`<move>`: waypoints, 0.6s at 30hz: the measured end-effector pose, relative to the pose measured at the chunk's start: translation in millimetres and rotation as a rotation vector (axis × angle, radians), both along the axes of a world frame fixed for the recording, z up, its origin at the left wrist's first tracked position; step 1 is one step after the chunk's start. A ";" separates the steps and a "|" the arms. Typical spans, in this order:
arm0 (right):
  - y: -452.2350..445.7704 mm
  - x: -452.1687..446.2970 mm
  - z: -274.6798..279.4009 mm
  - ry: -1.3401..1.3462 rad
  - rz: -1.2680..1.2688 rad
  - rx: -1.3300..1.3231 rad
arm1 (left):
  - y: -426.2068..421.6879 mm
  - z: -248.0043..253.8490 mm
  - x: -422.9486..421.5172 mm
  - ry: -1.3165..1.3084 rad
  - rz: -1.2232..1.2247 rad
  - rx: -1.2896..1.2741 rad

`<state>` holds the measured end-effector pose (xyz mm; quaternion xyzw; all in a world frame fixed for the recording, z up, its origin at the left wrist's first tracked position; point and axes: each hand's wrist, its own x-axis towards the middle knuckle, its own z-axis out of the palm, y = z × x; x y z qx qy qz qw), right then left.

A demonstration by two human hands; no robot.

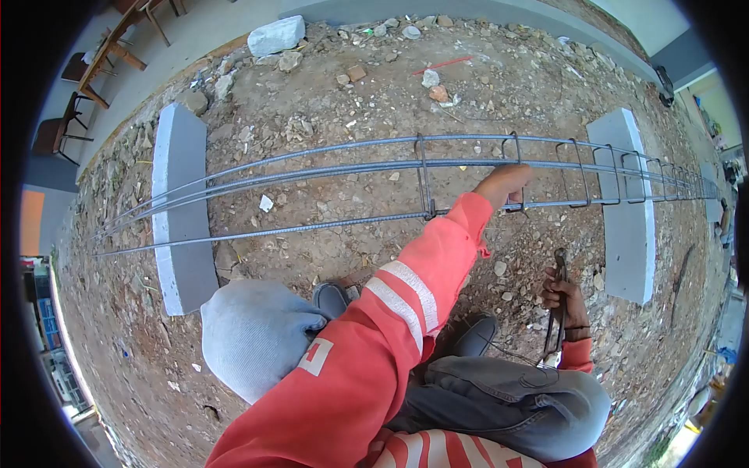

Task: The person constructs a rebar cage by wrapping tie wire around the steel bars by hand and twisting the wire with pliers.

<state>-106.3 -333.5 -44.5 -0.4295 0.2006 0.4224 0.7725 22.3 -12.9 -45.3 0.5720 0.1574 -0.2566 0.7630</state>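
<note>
My left hand (503, 186) reaches over a long steel rebar cage (343, 168), its fingers closed at a square stirrup (524, 171) beside the near bar; the exact grip is partly hidden. To the left stands another stirrup (424, 175), and several more are spaced along the bars to the right. Low on the right, my right hand (568, 300) is wrapped round the handles of dark steel pincers (559, 269), their head pointing up. Thin tie wire (538, 378) lies in loops over my right knee.
Two grey slabs, one at left (183, 210) and one at right (628, 242), stand under the cage. Rubble and stones cover the dirt ground (312, 101). A pale rock (276, 36) lies at the far edge; wooden chairs (58, 132) stand at upper left.
</note>
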 end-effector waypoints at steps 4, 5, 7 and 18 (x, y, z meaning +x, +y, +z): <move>55.0 1.3 114.8 -0.281 0.261 -0.572 | -0.4 -5.7 7.4 0.049 -0.071 -0.064; 58.5 5.0 124.9 -0.515 0.442 -0.715 | 0.1 -2.1 7.3 0.048 -0.092 -0.028; 72.6 18.4 142.1 -0.742 0.630 -0.860 | -5.4 0.2 6.1 0.076 -0.032 -0.051; 120.6 66.7 136.3 -1.236 1.191 -1.151 | -5.8 6.6 4.9 0.062 -0.002 -0.079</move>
